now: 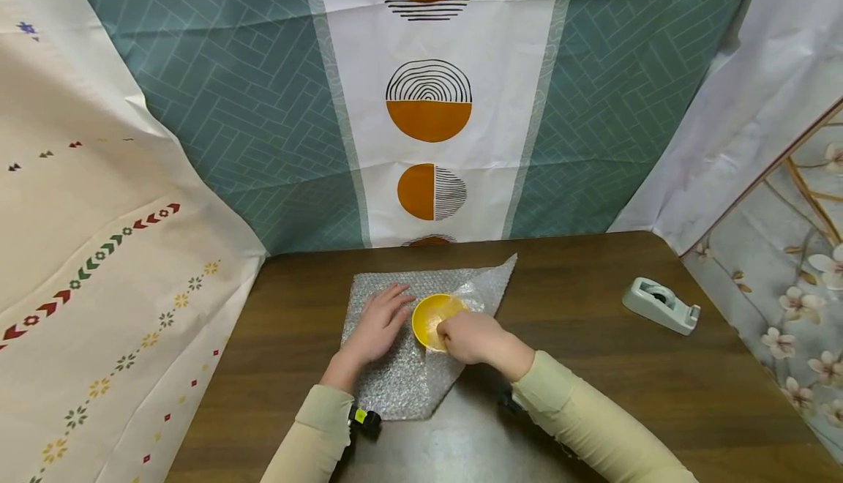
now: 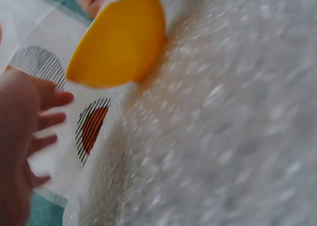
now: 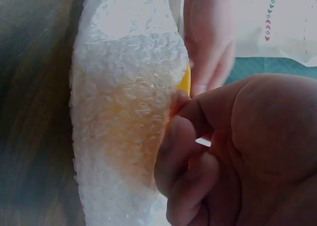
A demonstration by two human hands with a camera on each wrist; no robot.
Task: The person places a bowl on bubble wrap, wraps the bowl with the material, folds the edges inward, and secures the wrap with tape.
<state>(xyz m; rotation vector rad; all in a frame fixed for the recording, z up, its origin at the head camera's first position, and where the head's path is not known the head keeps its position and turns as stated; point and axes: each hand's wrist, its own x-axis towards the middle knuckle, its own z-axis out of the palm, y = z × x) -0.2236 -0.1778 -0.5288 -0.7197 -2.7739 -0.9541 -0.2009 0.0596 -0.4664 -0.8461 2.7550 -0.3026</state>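
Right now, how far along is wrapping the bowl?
Done: the bowl sits on spread bubble wrap.
In hand: the right hand pinches a flap folded partly over the bowl; the left hand is open beside it.
Likely remaining: folding the flat left side, then perhaps taping; the tape dispenser stands apart, untouched.

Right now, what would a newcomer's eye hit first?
The bright yellow bowl, low centre in the head view, sitting on bubble wrap, with the right grip pinching a flap of the wrap over it. Next, the orange, black-lined circles on the cloth hanging behind the table, then the pale tape dispenser at the table's right.
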